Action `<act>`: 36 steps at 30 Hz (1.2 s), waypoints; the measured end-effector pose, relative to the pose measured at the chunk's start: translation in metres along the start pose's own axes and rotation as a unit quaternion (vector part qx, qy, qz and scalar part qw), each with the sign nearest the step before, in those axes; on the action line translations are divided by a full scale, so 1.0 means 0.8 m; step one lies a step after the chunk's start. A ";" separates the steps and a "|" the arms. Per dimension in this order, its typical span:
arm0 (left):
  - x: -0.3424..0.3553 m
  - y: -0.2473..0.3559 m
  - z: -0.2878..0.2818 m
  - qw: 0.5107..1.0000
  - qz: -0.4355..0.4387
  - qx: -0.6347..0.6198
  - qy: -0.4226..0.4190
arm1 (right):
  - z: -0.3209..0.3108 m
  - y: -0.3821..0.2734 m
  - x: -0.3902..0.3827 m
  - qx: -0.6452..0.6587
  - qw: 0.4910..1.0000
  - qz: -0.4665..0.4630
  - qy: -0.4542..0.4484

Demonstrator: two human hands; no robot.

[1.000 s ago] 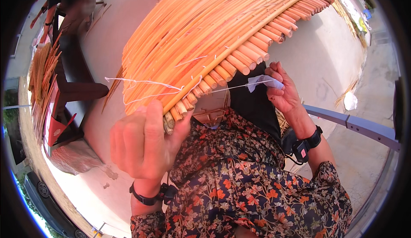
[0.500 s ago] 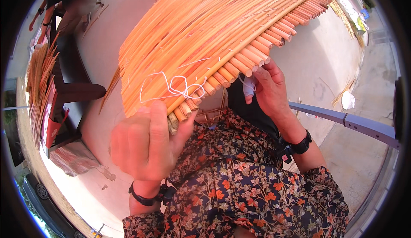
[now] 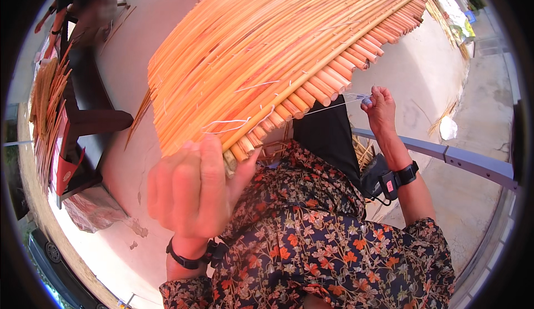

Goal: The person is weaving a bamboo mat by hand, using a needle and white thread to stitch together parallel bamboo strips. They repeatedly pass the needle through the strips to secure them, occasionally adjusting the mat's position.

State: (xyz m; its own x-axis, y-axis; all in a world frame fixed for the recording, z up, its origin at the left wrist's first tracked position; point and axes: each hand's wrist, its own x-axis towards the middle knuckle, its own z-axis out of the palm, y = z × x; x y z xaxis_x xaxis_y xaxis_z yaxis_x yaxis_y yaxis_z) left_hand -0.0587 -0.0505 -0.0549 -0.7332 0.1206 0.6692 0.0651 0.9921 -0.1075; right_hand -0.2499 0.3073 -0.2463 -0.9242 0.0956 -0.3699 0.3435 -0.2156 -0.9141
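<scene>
A mat of tan reed stalks (image 3: 250, 58), stitched together in rows with white thread, spreads out in front of me. One stalk (image 3: 322, 64) lies crosswise near its close edge, with the cut ends showing past it. My left hand (image 3: 192, 189) is closed on the mat's lower left corner, fingers on top and thumb beneath the cut ends. To the right of the mat, my right hand (image 3: 382, 111) pinches white thread (image 3: 339, 106), which runs taut to the underside of the mat. A small loop of thread (image 3: 228, 124) lies on top beside my left fingers.
At the left, a person (image 3: 89, 3) is beside a dark bench (image 3: 105, 121). A bundle of thin stalks (image 3: 47, 114) stands there too. A grey metal bar (image 3: 473, 164) crosses on the right. Loose stalks (image 3: 445, 117) and a white lump (image 3: 448, 127) lie on the floor.
My right hand has moved right, away from under the mat's edge, drawing the thread out. The thread loops on top have shrunk. My left hand keeps its hold on the corner.
</scene>
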 end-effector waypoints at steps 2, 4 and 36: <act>-0.001 -0.001 -0.002 1.000 -0.001 0.000 0.000 | -0.033 0.005 0.017 -0.227 0.973 0.032 0.029; -0.002 0.000 -0.004 1.000 0.002 -0.001 0.000 | -0.044 0.006 0.025 -0.424 0.902 0.076 0.035; 0.043 0.026 0.006 0.999 0.025 0.024 0.008 | 0.245 -0.048 -0.167 0.490 0.765 0.265 -0.324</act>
State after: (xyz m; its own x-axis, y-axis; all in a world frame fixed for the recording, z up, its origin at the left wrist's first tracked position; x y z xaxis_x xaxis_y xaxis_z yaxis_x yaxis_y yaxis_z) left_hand -0.0855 -0.0257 -0.0374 -0.7191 0.1702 0.6738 0.0682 0.9821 -0.1754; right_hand -0.1720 0.1125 -0.1294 -0.6968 -0.6903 -0.1947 0.7013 -0.7127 0.0171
